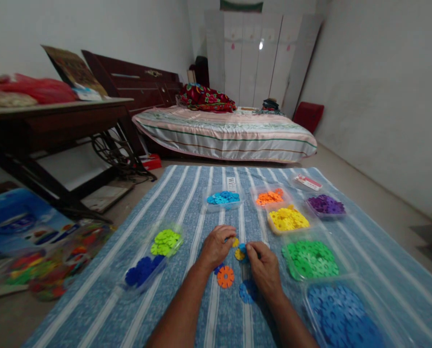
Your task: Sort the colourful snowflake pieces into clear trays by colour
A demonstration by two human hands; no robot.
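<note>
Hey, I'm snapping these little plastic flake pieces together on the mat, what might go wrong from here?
The left hand and right hand pinch a small yellow-and-blue cluster; it may pop apart under pressure. The loose orange piece lies between your wrists, so a forearm might sweep it away. The green tray sits close beside the right hand and might get knocked.

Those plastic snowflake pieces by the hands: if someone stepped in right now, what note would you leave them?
Left hand: pinching a small yellow piece.
Right hand: grip on a blue-and-yellow joined pair.
On the striped cloth: a loose orange piece and a blue piece between the wrists.
Done: colours sorted in clear trays around.
Left: the loose pieces are unjoined.
</note>
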